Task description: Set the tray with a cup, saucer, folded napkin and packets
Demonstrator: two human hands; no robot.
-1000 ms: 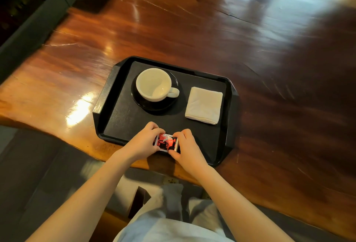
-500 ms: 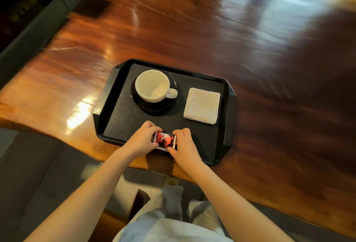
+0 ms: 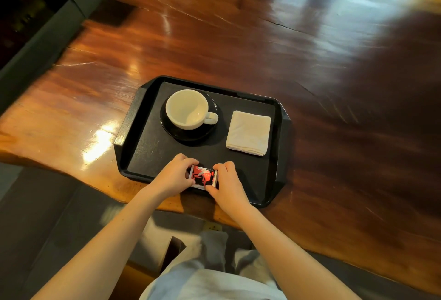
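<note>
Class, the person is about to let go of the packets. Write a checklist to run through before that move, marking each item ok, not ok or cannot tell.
1. The cup stands upright on the saucer: ok.
2. The napkin lies folded and flat on the tray, apart from the saucer: ok.
3. The packets sit inside the tray's near rim: ok.
4. Number of packets: cannot tell, only the top one shows.
5. The left hand and right hand are off the packets: not ok, both pinch them.
6. The tray rests wholly on the table: ok.
</note>
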